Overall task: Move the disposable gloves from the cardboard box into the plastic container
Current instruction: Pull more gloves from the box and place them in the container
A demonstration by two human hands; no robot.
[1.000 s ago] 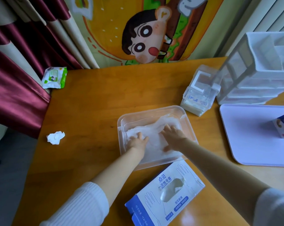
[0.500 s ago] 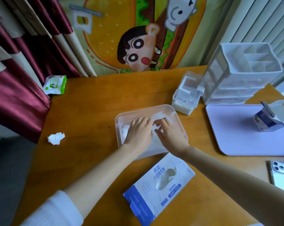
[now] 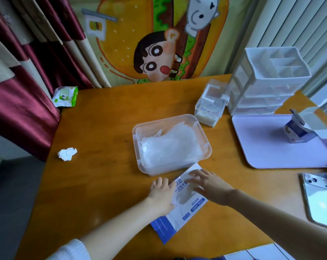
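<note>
Blue-and-white printed cardboard box [image 3: 195, 204] is lying flat on the orange-brown wooden table [image 3: 102, 124], nearest the viewer, its far corner sitting close against the container. The left hand [image 3: 161, 194] is resting on the box's left edge with fingers extended, gripping nothing. The right hand [image 3: 209, 186] is lying across the printed top, fingers spread and likewise uncurled. This two-sided placement is probably steadying the light box, or readying it to be lifted or checked for leftovers. Whether any gloves are lying inside it cannot be told, since the hands are covering the opening. Just beyond, the clear rectangular plastic container [image 3: 135, 134] is sitting lidless, and the translucent white disposable gloves [image 3: 168, 147] are lying heaped within its walls, so the transfer is looking largely done. Farther off, a crumpled white tissue [image 3: 67, 153] is lying to the left, a lilac plastic tray [image 3: 267, 151] is bearing a small opened carton [image 3: 297, 132] to the right, and a white compartmented drawer organiser [image 3: 267, 79] is standing at the far edge.
</note>
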